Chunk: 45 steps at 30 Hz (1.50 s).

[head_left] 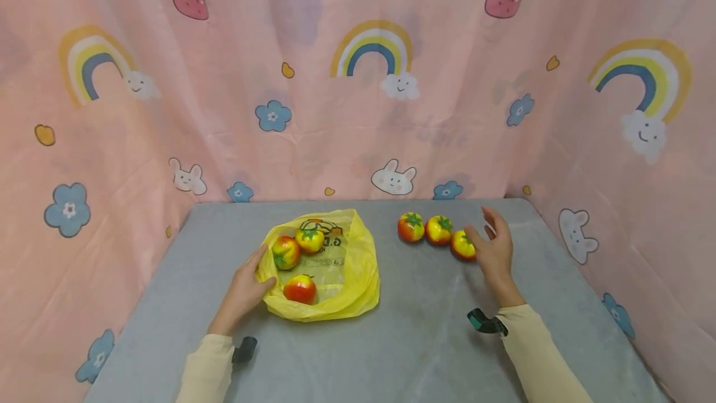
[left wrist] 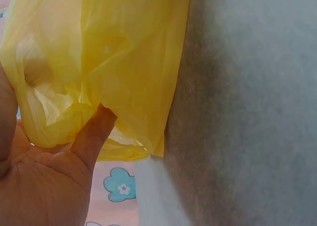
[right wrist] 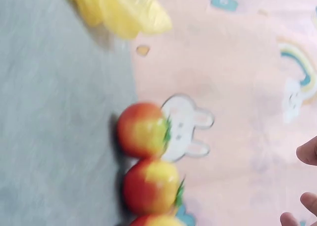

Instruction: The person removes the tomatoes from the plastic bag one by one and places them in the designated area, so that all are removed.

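Note:
An open yellow plastic bag (head_left: 363,278) lies on the table at centre left, its mouth facing up. My left hand (head_left: 245,291) holds its left rim, the thumb (left wrist: 96,134) pressed against the film in the left wrist view. Inside the bag are three red-and-yellow tomatoes: one by the left wall (head_left: 286,252), one behind it (head_left: 310,240) and one near the front (head_left: 300,290). To the right, three more tomatoes (head_left: 411,227) stand in a slanting row. My right hand (head_left: 496,250) hovers at the nearest tomato (head_left: 462,245), fingers spread and holding nothing, partly covering it.
The grey table (head_left: 414,341) ends at the back against a pink printed curtain (head_left: 313,160), which also hangs along both sides. A dark strap (head_left: 486,322) sits at my right wrist and a dark device (head_left: 244,349) at my left.

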Tool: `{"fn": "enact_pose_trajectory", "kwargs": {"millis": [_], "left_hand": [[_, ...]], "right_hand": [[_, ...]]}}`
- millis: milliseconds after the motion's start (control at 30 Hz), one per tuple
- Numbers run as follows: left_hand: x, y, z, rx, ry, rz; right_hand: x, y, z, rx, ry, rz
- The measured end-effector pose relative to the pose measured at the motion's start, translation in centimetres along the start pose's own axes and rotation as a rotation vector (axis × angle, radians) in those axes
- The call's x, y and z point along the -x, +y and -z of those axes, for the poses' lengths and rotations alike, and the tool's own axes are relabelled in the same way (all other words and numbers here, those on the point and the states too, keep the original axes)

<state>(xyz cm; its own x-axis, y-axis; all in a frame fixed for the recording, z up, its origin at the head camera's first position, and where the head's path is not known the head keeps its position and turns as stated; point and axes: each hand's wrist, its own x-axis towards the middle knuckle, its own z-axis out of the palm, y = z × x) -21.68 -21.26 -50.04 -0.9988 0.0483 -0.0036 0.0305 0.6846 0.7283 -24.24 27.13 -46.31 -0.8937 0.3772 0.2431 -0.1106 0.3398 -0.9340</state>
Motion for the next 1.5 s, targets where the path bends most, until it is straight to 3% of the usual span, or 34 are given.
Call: {"fn": "enact_pose_trajectory", "kwargs": {"millis": [233, 533, 900, 1067, 1233, 1500], "left_hand": [[-0.1, -0.1, 0.0, 0.003, 0.0, -0.006], [-0.1, 0.0, 0.1, 0.003, -0.008, -0.001], [0.0, 0.0, 0.1, 0.005, -0.014, 0.01], [0.1, -0.1, 0.0, 0.005, -0.011, -0.002], [0.3, 0.0, 0.0, 0.008, 0.001, -0.007], [0.2, 0.2, 0.1, 0.0, 0.003, -0.012]], "right_hand": [[1.1, -3.0, -1.1, -0.083, -0.027, 0.078], [2.3, -5.2, -2.3, -0.102, -0.096, 0.135], [4.0, -7.6, -4.1, -0.25, -0.179, 0.116], [4.8, -8.1, -5.3, -0.298, -0.231, 0.136], [5.8, -8.4, -6.6, -0.275, -0.31, 0.183], [7.2, -8.3, -8.5, -0.267, -0.406, 0.182]]}}
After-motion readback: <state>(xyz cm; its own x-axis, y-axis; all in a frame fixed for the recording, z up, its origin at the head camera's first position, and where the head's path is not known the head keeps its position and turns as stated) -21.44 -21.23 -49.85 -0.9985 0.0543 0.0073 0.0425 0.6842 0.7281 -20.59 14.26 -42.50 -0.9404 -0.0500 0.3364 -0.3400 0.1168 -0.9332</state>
